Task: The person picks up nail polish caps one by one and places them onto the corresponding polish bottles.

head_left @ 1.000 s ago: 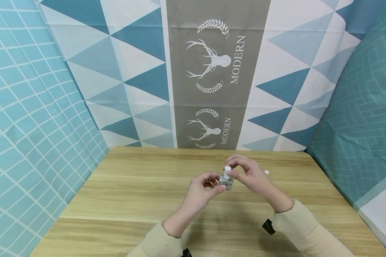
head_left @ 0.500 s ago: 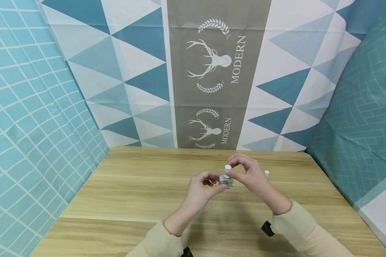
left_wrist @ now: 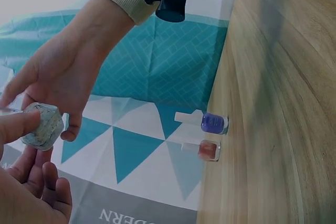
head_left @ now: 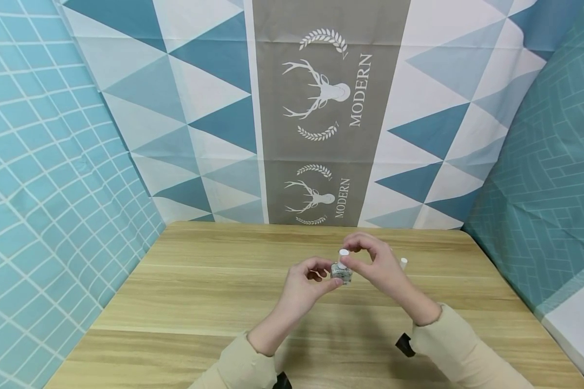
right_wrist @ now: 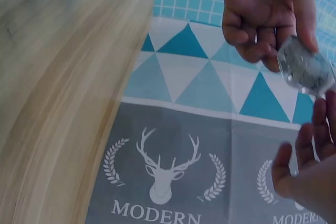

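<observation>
A small clear nail polish bottle (head_left: 341, 274) with pale, dark-speckled contents is held up over the table, its white cap (head_left: 343, 253) on top. My left hand (head_left: 299, 292) pinches the glass body between thumb and fingers. My right hand (head_left: 382, 267) holds the cap between thumb and forefinger. From the left wrist, the speckled bottle (left_wrist: 46, 127) shows its base, with the right hand (left_wrist: 65, 69) behind it. The right wrist view has the glass (right_wrist: 304, 69) between the two hands, and the cap is mostly hidden by the right fingers there.
In the left wrist view, a purple nail polish bottle (left_wrist: 214, 123) and a reddish one (left_wrist: 208, 150) stand on the wooden table (left_wrist: 278, 129). From the head, a white cap (head_left: 403, 262) shows behind the right wrist. Patterned cloth (head_left: 214, 135) hangs behind the table.
The bottle has risen and tilted slightly, and the right fingers have shifted a little on the cap. Both hands otherwise stay in nearly the same place.
</observation>
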### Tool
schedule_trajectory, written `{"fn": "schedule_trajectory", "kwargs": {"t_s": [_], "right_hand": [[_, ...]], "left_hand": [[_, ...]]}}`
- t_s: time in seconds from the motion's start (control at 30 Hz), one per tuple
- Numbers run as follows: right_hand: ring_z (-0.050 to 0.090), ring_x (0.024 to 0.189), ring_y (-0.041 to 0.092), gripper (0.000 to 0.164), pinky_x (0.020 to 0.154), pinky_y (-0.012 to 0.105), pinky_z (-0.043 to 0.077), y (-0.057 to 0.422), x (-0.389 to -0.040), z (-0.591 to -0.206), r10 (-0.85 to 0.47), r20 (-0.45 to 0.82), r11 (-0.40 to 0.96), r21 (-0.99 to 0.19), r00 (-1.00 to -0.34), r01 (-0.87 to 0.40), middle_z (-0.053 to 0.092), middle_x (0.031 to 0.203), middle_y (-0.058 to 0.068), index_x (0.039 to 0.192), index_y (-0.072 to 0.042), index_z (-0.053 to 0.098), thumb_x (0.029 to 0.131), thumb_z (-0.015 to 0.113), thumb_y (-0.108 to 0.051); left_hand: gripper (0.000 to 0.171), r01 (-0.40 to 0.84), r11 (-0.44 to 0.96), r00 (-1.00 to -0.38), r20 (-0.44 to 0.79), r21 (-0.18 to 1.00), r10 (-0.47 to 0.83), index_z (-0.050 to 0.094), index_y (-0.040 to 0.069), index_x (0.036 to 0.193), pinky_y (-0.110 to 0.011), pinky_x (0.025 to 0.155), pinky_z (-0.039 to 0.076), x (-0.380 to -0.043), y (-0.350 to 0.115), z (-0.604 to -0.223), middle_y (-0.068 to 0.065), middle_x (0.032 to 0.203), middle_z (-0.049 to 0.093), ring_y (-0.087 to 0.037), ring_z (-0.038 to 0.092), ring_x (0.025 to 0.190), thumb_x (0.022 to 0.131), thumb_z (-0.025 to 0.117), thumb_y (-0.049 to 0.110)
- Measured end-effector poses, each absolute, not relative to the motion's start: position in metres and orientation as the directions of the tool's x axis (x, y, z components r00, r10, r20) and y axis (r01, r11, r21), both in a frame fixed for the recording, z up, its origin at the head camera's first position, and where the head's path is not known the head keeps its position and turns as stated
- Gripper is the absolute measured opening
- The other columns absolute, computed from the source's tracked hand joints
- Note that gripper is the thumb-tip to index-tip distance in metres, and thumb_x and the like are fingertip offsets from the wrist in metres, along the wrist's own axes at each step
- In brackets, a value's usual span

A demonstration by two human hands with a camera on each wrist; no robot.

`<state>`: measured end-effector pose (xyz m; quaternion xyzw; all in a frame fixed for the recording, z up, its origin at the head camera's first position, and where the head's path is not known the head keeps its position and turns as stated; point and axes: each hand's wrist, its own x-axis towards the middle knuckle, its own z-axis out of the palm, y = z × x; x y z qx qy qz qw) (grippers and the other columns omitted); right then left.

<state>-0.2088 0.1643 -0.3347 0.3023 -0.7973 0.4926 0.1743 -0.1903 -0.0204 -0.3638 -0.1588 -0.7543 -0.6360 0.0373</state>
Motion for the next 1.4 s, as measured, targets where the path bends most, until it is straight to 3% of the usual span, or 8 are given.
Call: {"fn": "schedule_trajectory", "kwargs": {"t_s": [0.23, 0.43, 0.7, 1.1, 1.4], "right_hand": [[0.054, 0.114, 0.012, 0.028, 0.093, 0.028, 0.045, 0.174, -0.213, -0.331, -0.491, 0.498, 0.280, -0.687, -0.714, -0.671, 0.060, 0.123, 0.000, 0.123, -0.013, 0.061, 0.098, 0.048, -0.010], [0.051, 0.119, 0.015, 0.033, 0.095, 0.030, 0.045, 0.177, -0.214, -0.329, -0.588, 0.448, 0.200, -0.726, -0.673, -0.658, 0.055, 0.128, 0.002, 0.131, -0.013, 0.054, 0.099, 0.045, -0.010], [0.050, 0.117, 0.014, 0.029, 0.095, 0.031, 0.044, 0.179, -0.214, -0.326, -0.629, 0.471, 0.201, -0.671, -0.619, -0.714, 0.057, 0.124, 0.006, 0.121, -0.013, 0.061, 0.098, 0.045, -0.005], [0.055, 0.104, 0.014, 0.022, 0.087, 0.031, 0.047, 0.179, -0.215, -0.327, -0.612, 0.488, 0.213, -0.655, -0.622, -0.725, 0.060, 0.110, -0.001, 0.107, -0.014, 0.066, 0.093, 0.054, -0.001], [0.055, 0.102, 0.013, 0.017, 0.093, 0.031, 0.043, 0.177, -0.216, -0.329, -0.554, 0.515, 0.235, -0.657, -0.654, -0.716, 0.063, 0.102, -0.003, 0.100, -0.013, 0.069, 0.086, 0.064, -0.003]], "left_hand": [[0.025, 0.298, 0.122, -0.940, 0.269, 0.947, 0.208, 0.071, 0.010, 0.100, -0.026, 0.075, 0.046, -0.190, -0.022, -0.363, -0.001, 0.089, 0.064, -0.019, 0.055, 0.086, 0.077, 0.078, 0.018], [0.023, 0.338, 0.111, -0.922, 0.304, 0.935, 0.240, 0.070, 0.008, 0.100, -0.023, 0.074, 0.046, -0.190, -0.022, -0.365, -0.004, 0.091, 0.067, -0.018, 0.055, 0.084, 0.078, 0.076, 0.015], [0.025, 0.358, 0.124, -0.909, 0.315, 0.925, 0.272, 0.070, 0.007, 0.105, -0.023, 0.073, 0.045, -0.189, -0.022, -0.366, -0.007, 0.093, 0.068, -0.014, 0.054, 0.082, 0.081, 0.074, 0.013], [0.025, 0.364, 0.151, -0.908, 0.315, 0.919, 0.276, 0.067, -0.006, 0.104, -0.023, 0.071, 0.045, -0.171, -0.021, -0.339, -0.016, 0.092, 0.066, -0.018, 0.054, 0.080, 0.080, 0.069, -0.004], [0.023, 0.366, 0.154, -0.909, 0.317, 0.918, 0.270, 0.068, -0.004, 0.101, -0.023, 0.071, 0.046, -0.170, -0.020, -0.338, -0.014, 0.090, 0.066, -0.020, 0.053, 0.080, 0.079, 0.070, -0.004]]}}
